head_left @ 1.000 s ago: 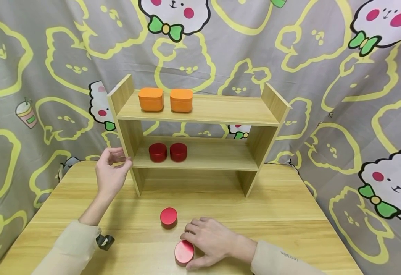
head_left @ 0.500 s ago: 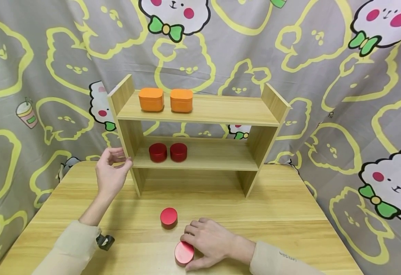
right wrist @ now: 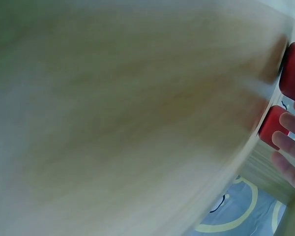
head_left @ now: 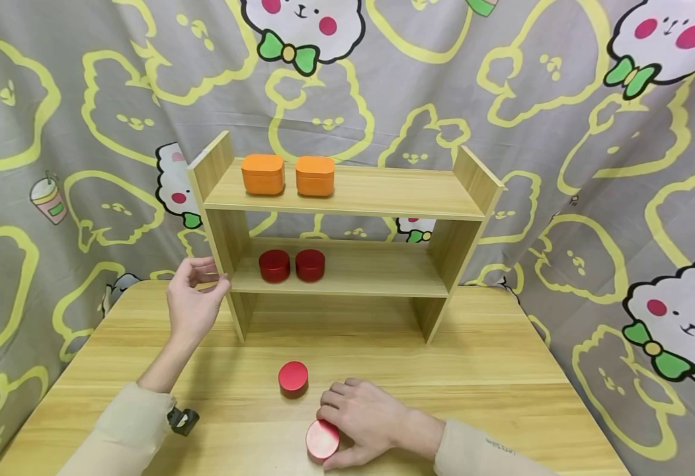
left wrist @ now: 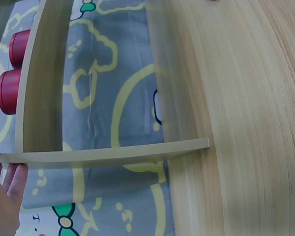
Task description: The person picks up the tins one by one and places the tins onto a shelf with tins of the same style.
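My left hand point(head_left: 195, 301) grips the left side panel of a small wooden shelf point(head_left: 383, 268). In the left wrist view, the thumb is on one side of that panel point(left wrist: 113, 153) and the fingers point(left wrist: 18, 183) are on the other. At the table's near part, my right hand point(head_left: 365, 416) holds a round red tin point(head_left: 323, 440) between thumb and fingers; it stands on the table. A second red tin point(head_left: 293, 378) stands behind and left of it, apart from the hand. The right wrist view shows the held tin point(right wrist: 294, 73) only partly.
Two dark red tins point(head_left: 274, 266) stand side by side at the left of the middle board. Above them, two orange rounded boxes point(head_left: 263, 174) sit on the top board. A patterned curtain point(head_left: 537, 86) hangs behind the wooden table point(head_left: 472, 370).
The tin under my right hand has shifted very slightly to the right. My left hand keeps its grip on the shelf, and the other tins and boxes stay in place.
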`<state>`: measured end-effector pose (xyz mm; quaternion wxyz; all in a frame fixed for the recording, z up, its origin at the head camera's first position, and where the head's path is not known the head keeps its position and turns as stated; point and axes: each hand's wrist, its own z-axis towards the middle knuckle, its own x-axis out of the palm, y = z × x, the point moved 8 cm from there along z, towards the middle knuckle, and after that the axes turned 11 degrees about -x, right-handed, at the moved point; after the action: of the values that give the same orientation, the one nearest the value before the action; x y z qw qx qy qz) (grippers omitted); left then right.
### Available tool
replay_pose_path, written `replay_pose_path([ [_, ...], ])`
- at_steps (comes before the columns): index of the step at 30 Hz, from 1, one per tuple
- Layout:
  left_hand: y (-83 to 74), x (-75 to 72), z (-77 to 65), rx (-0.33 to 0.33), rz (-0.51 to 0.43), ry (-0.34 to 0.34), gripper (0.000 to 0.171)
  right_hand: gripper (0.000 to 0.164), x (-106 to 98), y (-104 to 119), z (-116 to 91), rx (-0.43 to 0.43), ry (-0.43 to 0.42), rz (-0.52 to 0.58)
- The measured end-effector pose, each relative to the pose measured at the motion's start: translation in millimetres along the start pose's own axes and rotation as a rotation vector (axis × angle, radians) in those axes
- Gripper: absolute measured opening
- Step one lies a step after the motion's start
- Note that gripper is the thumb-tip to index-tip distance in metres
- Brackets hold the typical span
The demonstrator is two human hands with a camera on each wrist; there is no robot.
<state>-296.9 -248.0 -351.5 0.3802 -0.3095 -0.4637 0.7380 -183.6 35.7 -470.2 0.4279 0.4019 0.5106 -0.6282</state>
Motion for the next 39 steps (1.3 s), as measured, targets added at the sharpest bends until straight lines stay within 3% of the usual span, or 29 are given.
replay_pose_path([
  [14, 1.1, 0.4, 0.9, -0.012, 0.006, -0.008, 0.030, 0.063, -10, -15, 1, 0.012, 0.043, -0.023],
  [39, 1.3, -1.3, 0.6, -0.003, 0.012, -0.010, 0.030, 0.064, -48, -53, -2, 0.086, -0.011, -0.058],
])
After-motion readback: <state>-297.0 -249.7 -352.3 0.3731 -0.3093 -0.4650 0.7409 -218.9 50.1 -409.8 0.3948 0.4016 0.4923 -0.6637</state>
